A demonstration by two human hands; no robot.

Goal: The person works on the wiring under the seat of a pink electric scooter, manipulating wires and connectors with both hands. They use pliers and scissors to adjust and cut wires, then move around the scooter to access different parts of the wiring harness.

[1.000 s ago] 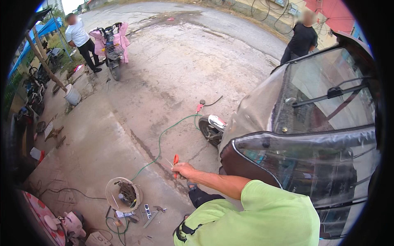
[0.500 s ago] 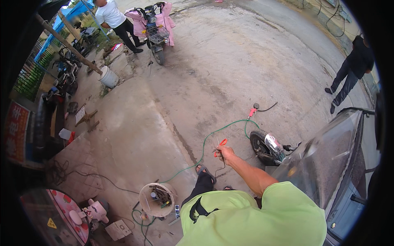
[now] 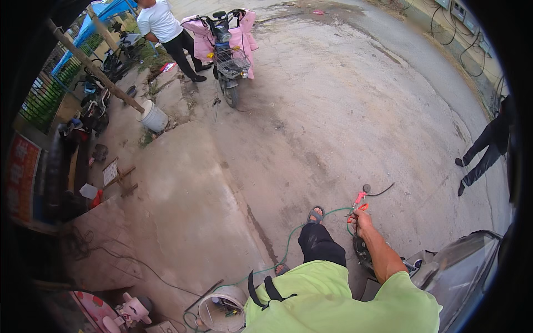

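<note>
My right hand (image 3: 362, 222) is closed around an orange-handled tool (image 3: 363, 207), its exact kind too small to make out. A thin metal piece also shows at the fingers. Just beyond the hand lies a red tire inflator gun (image 3: 360, 197) with a round gauge and a short black hose, on the ground. Its green air hose (image 3: 294, 233) curves back past my sandaled feet. Below my forearm, a vehicle's wheel (image 3: 362, 254) is partly hidden by the arm. My left hand is out of view.
A white bucket of tools (image 3: 240, 316) stands near my left side. The vehicle's clear plastic cover (image 3: 463, 277) is at right. Ahead stands a scooter with a pink cover (image 3: 241, 41), beside a person in white (image 3: 161, 22). Another person in dark clothes (image 3: 488, 147) stands far right.
I have stepped forward and to the right. My right hand, still holding the orange-handled tool, has come close to the inflator gun. The bucket sits lower in view.
</note>
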